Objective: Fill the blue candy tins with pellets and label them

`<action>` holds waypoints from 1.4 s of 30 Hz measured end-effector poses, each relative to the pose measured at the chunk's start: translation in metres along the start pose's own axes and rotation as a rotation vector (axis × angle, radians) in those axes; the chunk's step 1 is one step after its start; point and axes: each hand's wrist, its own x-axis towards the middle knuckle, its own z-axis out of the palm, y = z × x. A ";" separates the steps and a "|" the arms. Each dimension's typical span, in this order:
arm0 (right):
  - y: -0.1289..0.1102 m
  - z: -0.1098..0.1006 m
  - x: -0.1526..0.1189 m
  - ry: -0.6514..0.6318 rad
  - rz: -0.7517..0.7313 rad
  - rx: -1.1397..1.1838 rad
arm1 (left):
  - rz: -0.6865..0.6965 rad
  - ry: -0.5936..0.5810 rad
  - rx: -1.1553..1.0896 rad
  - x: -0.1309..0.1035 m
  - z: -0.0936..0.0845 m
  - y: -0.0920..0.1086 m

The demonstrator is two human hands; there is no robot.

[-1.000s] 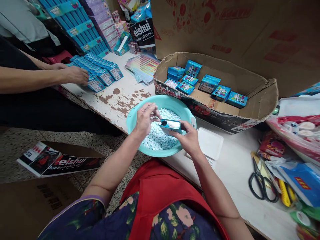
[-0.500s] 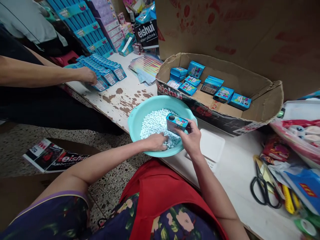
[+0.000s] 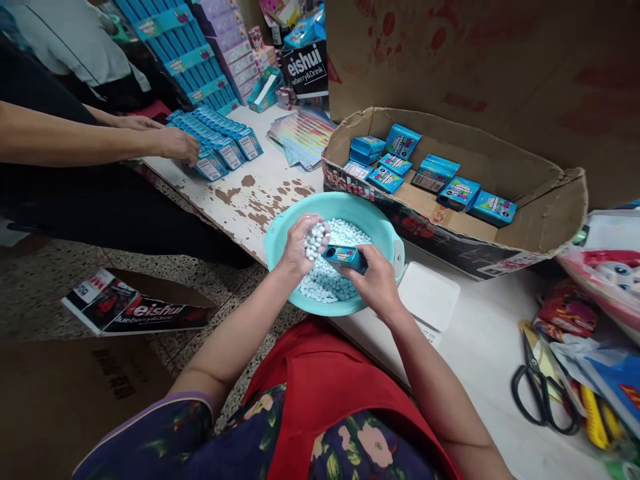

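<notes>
Left hand (image 3: 296, 245) cups white pellets (image 3: 315, 241); right hand (image 3: 377, 283) grips blue box (image 3: 344, 257) just rightward — long axis crosswise. Basin (image 3: 387, 230) beneath both.

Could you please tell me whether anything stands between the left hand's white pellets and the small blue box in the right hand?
Nothing visible does. The left hand cups white pellets beside the dark round spot on the small blue box, which the right hand holds above the turquoise basin; whether they touch is unclear.

The left forearm (image 3: 243, 330) and right forearm (image 3: 430, 373) converge ahead. The left hand (image 3: 299, 245) is cupped, fingers curled; the right hand (image 3: 376, 279) grips between thumb and fingers.
</notes>
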 end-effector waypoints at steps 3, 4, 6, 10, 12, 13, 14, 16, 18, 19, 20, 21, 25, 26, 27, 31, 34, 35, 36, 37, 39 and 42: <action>-0.006 0.003 0.001 -0.032 -0.001 -0.010 | 0.081 0.074 -0.088 0.006 0.013 -0.004; -0.007 0.003 0.001 -0.022 0.003 -0.011 | 0.104 0.091 -0.090 0.007 0.015 -0.005; -0.007 0.002 0.001 -0.005 0.007 -0.006 | 0.140 0.098 -0.086 0.008 0.018 -0.008; -0.006 0.000 0.001 -0.001 0.004 0.016 | 0.176 0.082 -0.028 0.010 0.020 -0.009; -0.007 -0.001 0.001 0.006 0.012 0.030 | 0.186 0.067 0.000 0.011 0.021 -0.009; -0.007 -0.001 0.002 0.006 0.013 0.038 | 0.191 0.051 0.009 0.011 0.021 -0.009; -0.007 -0.001 0.002 0.006 0.015 0.046 | 0.198 0.034 0.016 0.011 0.021 -0.009; -0.007 -0.001 0.002 0.010 0.023 0.062 | 0.214 0.013 0.032 0.011 0.022 -0.008; -0.006 -0.001 0.003 0.010 0.029 0.075 | 0.217 0.018 0.048 0.011 0.025 -0.008; -0.006 -0.001 0.003 0.012 0.033 0.084 | 0.216 0.021 0.060 0.010 0.026 -0.007; -0.005 -0.001 0.003 0.017 0.037 0.093 | 0.214 0.024 0.075 0.010 0.027 -0.007; -0.004 -0.002 0.002 0.020 0.040 0.102 | 0.210 0.025 0.092 0.009 0.028 -0.007; 0.000 -0.003 0.002 0.033 0.054 0.132 | 0.201 0.028 0.134 0.008 0.033 -0.005; 0.001 -0.003 0.001 0.036 0.060 0.137 | 0.199 0.029 0.134 0.008 0.034 -0.005; 0.002 -0.003 0.001 0.040 0.067 0.142 | 0.197 0.027 0.133 0.008 0.035 -0.004; 0.004 -0.004 0.002 0.047 0.092 0.192 | 0.213 0.034 0.132 0.008 0.038 -0.002; 0.006 -0.003 0.002 0.050 0.107 0.215 | 0.210 0.023 0.138 0.008 0.040 -0.001; 0.006 -0.003 0.002 0.050 0.111 0.215 | 0.203 0.017 0.136 0.008 0.041 -0.001; 0.007 -0.003 0.001 0.049 0.113 0.217 | 0.197 0.012 0.134 0.008 0.041 -0.001; 0.007 -0.003 0.001 0.047 0.115 0.224 | 0.199 0.011 0.130 0.008 0.041 -0.001; 0.007 -0.004 0.001 0.057 0.123 0.235 | 0.203 0.008 0.125 0.009 0.041 -0.001; 0.007 -0.007 0.001 0.059 0.123 0.227 | 0.200 -0.009 0.141 0.010 0.040 -0.002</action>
